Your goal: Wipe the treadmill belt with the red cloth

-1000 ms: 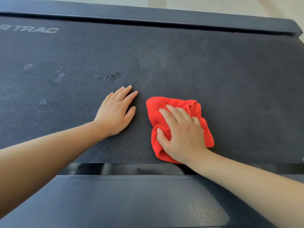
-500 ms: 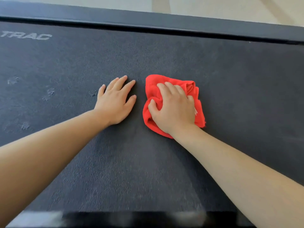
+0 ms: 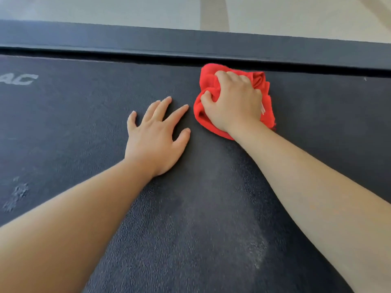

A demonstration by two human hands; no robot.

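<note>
Right hand [image 3: 233, 102] was clenched on the red cloth [image 3: 208, 81], fingers curled and bunching the fabric, pressing it down onto the treadmill belt [image 3: 211, 208]. Cloth sat at the far edge of the belt, its far folds touching the dark gap under the side rail [image 3: 190, 42]. Red fabric showed to the left of, beyond and to the right of the knuckles; a strip also showed at the near side beside the wrist.

Left hand [image 3: 155, 138] lay flat on the belt, palm down, fingers spread apart, gripping nothing. It was just left of the cloth and slightly nearer; index fingertip close to the cloth's left edge but not touching it.

Belt surface was dark and textured. A paler, dusty streak [image 3: 251, 240] ran along the belt near the right forearm. Greyish smudges [image 3: 18, 195] were visible at the left edge of the view, well apart from both hands. Partial white lettering "AC" [image 3: 20, 79] was printed on the belt at far left. Pale floor [image 3: 105, 9] lay beyond the rail.
</note>
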